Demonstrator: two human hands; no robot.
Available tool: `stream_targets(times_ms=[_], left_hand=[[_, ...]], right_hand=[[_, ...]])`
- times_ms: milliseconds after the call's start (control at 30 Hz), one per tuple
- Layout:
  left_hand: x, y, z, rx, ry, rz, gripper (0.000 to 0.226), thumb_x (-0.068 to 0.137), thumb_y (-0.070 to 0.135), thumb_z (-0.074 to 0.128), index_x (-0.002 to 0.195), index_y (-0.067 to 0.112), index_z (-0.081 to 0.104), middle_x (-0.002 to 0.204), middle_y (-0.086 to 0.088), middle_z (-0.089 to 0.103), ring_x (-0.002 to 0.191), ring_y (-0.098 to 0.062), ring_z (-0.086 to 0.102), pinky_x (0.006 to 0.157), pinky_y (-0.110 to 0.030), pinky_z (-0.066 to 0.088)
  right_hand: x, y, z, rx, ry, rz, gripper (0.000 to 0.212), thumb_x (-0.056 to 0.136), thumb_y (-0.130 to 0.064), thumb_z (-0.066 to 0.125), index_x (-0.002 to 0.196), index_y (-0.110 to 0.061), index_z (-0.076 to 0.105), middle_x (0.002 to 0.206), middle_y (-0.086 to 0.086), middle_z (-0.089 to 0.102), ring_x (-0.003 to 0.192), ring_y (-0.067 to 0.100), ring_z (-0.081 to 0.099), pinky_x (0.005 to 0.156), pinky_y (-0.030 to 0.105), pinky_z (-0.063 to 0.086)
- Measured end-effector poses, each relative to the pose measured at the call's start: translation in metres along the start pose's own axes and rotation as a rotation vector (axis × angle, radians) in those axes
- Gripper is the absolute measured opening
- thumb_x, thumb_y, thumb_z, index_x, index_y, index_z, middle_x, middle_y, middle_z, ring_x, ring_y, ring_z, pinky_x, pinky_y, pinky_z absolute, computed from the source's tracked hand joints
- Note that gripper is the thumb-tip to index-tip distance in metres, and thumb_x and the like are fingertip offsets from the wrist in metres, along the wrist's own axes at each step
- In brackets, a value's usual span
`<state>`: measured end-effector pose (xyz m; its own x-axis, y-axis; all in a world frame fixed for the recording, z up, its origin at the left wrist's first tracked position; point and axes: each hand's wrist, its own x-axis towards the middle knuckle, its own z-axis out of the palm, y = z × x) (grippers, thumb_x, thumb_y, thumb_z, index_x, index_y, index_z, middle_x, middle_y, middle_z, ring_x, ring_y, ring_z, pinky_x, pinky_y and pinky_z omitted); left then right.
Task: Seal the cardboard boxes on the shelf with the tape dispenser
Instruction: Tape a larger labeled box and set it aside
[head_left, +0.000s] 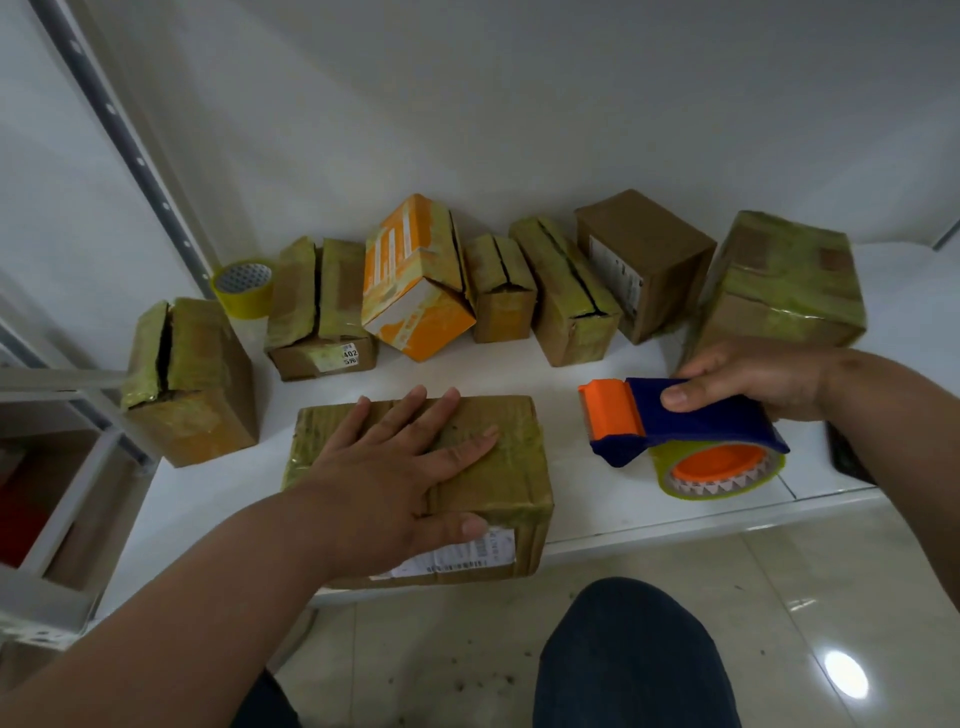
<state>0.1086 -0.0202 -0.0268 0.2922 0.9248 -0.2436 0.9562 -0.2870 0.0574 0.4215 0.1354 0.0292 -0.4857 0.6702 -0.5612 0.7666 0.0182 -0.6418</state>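
At the shelf's (597, 525) front edge, my left hand (395, 467) presses flat on a box (498, 488); my right hand (753, 382) grips the dispenser (685, 426) beside it. Cardboard looks light, tape-slick; hold its top.

Head-worn wide view, facing forward and down, close over shelf (597, 514), edges perhaps distorted

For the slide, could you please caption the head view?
Left hand flat on the front box, right hand gripping the tape dispenser over the shelf.
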Motion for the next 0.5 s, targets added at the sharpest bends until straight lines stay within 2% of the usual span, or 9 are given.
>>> stream_targets(times_ms=[100, 167, 400, 500], left_hand=[[0.0, -0.001, 0.0, 0.013, -0.007, 0.007, 0.07, 0.061, 0.091, -0.004, 0.119, 0.07, -0.037, 0.143, 0.021, -0.046, 0.138, -0.011, -0.038, 0.116, -0.047, -0.019], [-0.001, 0.0, 0.0, 0.012, -0.005, 0.01, 0.071, 0.061, 0.091, -0.004, 0.12, 0.07, -0.037, 0.143, 0.021, -0.046, 0.138, -0.011, -0.038, 0.116, -0.048, -0.02], [-0.003, 0.0, 0.001, 0.017, 0.007, 0.014, 0.069, 0.066, 0.089, 0.0, 0.121, 0.069, -0.037, 0.14, 0.022, -0.048, 0.137, -0.011, -0.04, 0.115, -0.047, -0.021], [-0.002, 0.0, 0.003, 0.013, 0.019, 0.015, 0.069, 0.066, 0.089, 0.001, 0.12, 0.07, -0.037, 0.141, 0.022, -0.047, 0.138, -0.011, -0.039, 0.115, -0.047, -0.02]], right_hand=[[-0.005, -0.006, -0.001, -0.056, -0.006, 0.009, 0.063, 0.053, -0.055, 0.077, 0.09, -0.005, 0.071, 0.078, 0.009, 0.074, 0.067, 0.02, 0.072, 0.052, 0.021, 0.052], [-0.008, -0.012, -0.003, -0.092, -0.005, 0.02, 0.051, 0.062, -0.048, 0.07, 0.09, -0.006, 0.071, 0.072, 0.005, 0.073, 0.062, 0.016, 0.07, 0.048, 0.018, 0.049], [-0.011, -0.025, -0.003, -0.235, -0.02, 0.059, 0.051, 0.062, -0.054, 0.065, 0.089, -0.011, 0.072, 0.077, 0.004, 0.075, 0.068, 0.017, 0.072, 0.053, 0.018, 0.051], [-0.008, -0.025, 0.0, -0.284, -0.017, 0.064, 0.058, 0.056, -0.065, 0.067, 0.086, -0.015, 0.073, 0.079, 0.003, 0.075, 0.07, 0.018, 0.072, 0.058, 0.021, 0.052]])
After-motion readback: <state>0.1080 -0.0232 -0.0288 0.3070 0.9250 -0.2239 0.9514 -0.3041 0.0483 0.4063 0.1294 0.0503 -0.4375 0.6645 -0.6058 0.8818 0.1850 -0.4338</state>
